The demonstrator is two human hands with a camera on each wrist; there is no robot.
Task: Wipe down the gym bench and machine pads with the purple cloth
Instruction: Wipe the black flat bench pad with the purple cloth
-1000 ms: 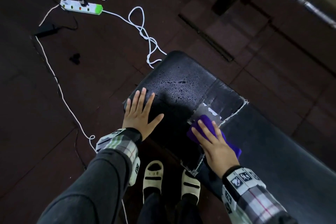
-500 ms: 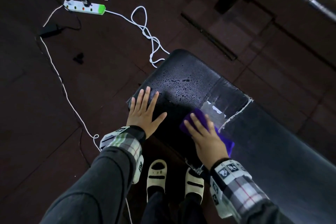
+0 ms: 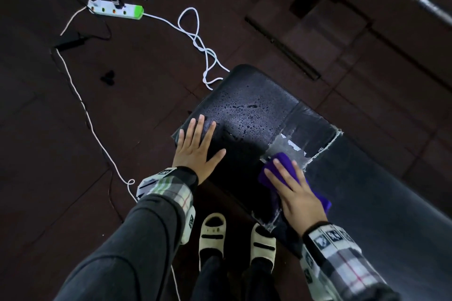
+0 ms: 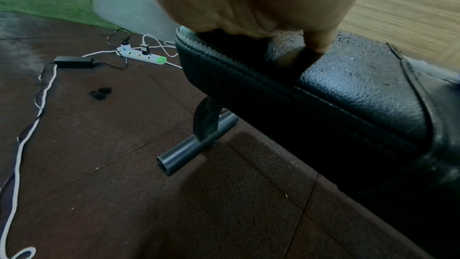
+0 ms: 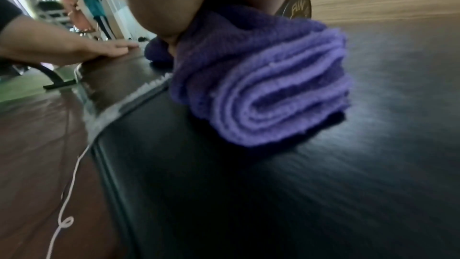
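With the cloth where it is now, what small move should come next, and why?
Probably slide the right hand with the purple cloth forward across the seat pad, toward the droplets that sit on it. The left hand rests flat there, steadying.

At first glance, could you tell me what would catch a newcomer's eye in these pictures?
The purple cloth stands out, folded under the flat right hand near the torn seam of the black bench. The left hand lies flat on the bench's end, beside a patch beaded with droplets. On the floor beyond, a white power strip with a green end trails looping cables.
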